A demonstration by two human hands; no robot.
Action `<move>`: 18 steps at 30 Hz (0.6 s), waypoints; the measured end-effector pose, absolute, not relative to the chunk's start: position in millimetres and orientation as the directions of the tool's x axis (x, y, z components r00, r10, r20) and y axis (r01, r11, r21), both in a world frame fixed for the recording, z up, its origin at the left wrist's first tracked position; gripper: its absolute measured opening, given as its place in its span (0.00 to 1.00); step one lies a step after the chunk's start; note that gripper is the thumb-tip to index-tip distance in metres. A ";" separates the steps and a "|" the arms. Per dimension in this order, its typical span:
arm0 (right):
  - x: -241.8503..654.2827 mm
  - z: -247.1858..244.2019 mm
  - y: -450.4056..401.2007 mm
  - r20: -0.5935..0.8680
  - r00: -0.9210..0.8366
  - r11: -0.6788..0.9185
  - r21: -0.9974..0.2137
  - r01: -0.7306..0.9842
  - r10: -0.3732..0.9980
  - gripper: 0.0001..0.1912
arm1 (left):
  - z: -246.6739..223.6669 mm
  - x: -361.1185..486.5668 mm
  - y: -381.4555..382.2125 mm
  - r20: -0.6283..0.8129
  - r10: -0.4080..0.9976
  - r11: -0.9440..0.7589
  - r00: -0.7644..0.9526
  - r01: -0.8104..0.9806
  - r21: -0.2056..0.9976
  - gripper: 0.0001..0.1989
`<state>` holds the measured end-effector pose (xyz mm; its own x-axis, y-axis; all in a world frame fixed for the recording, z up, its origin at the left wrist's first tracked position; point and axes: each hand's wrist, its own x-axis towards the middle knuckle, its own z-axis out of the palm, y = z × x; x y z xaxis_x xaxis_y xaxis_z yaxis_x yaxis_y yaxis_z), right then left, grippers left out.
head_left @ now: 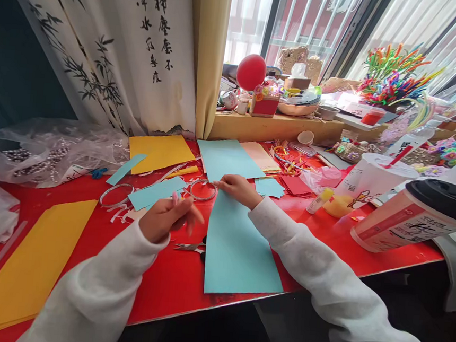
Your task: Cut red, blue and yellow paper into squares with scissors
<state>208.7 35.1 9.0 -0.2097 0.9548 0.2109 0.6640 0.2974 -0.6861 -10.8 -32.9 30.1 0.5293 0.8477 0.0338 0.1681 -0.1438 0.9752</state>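
My right hand (239, 189) is closed in a pinch at the upper left corner of a light blue sheet of paper (240, 252), which reaches down to the table's front edge. My left hand (170, 216) hovers to the left of that sheet, its fingers bent and smeared by motion. Scissors (189, 247) lie between the hands, their dark handles partly under the sheet. Just past my left hand are a cut blue paper piece (158, 192) and a silvery ring (203, 190). A second ring (116, 195) lies farther left.
Yellow sheets (40, 261) cover the left side of the red table (165, 293). More blue paper (229, 158) lies at the back, beside yellow paper (160, 152). Cups, including a black-lidded one (411, 219), and a glue stick (320, 200) stand right. A plastic bag of beads (54, 150) sits left.
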 end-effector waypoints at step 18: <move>151.6 24.2 -1.0 0.294 -0.244 0.380 -0.769 0.514 0.924 0.12 | 1.1 -1.3 -9.7 0.208 0.969 -0.244 0.129 0.410 0.879 0.13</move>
